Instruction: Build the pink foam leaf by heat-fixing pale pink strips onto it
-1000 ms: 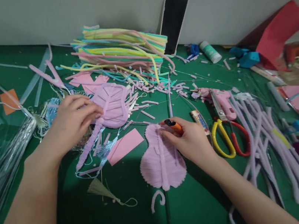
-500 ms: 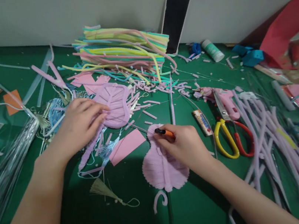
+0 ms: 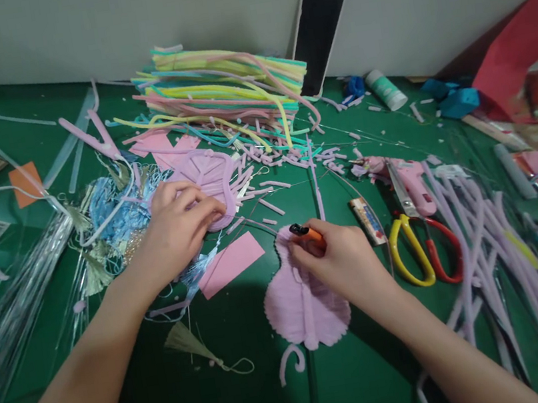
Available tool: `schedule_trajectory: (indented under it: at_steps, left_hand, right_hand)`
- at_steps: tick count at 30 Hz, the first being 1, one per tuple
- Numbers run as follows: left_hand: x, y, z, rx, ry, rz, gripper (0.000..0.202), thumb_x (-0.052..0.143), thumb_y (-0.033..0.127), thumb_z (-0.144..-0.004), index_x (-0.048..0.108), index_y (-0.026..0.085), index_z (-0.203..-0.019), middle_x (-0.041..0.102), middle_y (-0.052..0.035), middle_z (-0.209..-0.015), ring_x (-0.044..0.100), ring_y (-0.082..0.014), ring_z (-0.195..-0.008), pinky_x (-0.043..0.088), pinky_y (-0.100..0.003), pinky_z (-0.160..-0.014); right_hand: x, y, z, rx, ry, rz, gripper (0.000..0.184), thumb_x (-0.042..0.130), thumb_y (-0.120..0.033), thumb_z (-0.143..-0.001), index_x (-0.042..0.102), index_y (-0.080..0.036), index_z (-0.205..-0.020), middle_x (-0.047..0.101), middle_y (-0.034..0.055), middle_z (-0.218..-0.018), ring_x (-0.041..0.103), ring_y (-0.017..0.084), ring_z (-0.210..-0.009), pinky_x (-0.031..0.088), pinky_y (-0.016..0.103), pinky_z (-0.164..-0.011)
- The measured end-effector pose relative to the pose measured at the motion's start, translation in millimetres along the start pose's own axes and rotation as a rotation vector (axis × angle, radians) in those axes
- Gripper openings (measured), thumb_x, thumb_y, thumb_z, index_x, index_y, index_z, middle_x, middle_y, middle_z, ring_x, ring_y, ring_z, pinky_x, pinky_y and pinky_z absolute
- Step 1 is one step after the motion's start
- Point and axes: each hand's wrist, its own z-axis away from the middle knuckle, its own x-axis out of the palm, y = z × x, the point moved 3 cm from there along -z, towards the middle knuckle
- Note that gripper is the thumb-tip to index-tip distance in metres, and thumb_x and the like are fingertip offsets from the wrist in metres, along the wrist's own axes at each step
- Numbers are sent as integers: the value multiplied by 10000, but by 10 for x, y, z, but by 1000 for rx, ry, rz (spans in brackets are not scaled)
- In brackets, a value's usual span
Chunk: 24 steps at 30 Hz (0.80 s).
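Note:
My right hand (image 3: pixel 341 263) is closed around an orange lighter (image 3: pixel 307 232) with a black tip. It rests on the upper edge of a lilac pipe-cleaner leaf (image 3: pixel 302 304) lying flat on the green table (image 3: pixel 234 375). My left hand (image 3: pixel 179 227) grips the lower edge of a second lilac leaf (image 3: pixel 209 173), fingers curled over it. That leaf's twisted stem runs down under my left wrist. A pink paper strip (image 3: pixel 230 263) lies between my hands.
A heap of coloured pipe cleaners (image 3: pixel 227 93) lies behind, with a phone (image 3: pixel 320 39) leaning on the wall. Yellow-and-red scissors (image 3: pixel 422 249), a pink glue gun (image 3: pixel 409 177) and long lilac pipe cleaners (image 3: pixel 488 249) lie right. Blue tassels (image 3: pixel 116 211) and plastic sleeves (image 3: pixel 15 300) sit left.
My left hand slid right along the far leaf and curled its fingers onto it. My right hand with the lighter stayed on the near leaf, shifting only slightly.

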Motion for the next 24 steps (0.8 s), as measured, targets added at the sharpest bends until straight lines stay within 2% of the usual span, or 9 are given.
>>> schedule_trajectory:
  at_steps: [8,16,21,24]
  left_hand:
    - [16,-1,-10,-17,-17,-20,280,407,334,-948,656,204,-959,623,-70,-946,460,-267,-1041,355,-449,-961]
    - [8,31,4,6,10,1,264,458,364,-936,669,215,-990,629,-71,-981,455,-267,-1112,342,-462,-1000]
    - [18,156,-10,35,35,42,252,478,303,-935,667,204,-1070,617,-87,-1095,407,-269,-1216,337,-461,-1032]
    - [81,282,-22,88,-9,45,257,497,288,-930,639,254,-1142,620,-62,-1143,377,-275,-1261,270,-527,-1069]
  right_hand:
    - [10,-3,-2,-3,-9,12,174,534,-295,-769,463,-220,-629,492,-29,-515,441,125,-474,263,235,-491]
    - [7,-4,-7,-6,-13,16,196,535,-282,-761,426,-225,-610,449,-40,-497,378,116,-456,244,235,-478]
    - [1,4,-9,4,-38,-26,178,534,-284,-774,453,-216,-631,471,-34,-521,394,114,-475,250,230,-491]
    - [8,10,-14,9,-65,-60,166,534,-289,-783,475,-213,-648,494,-34,-535,412,113,-487,256,227,-502]
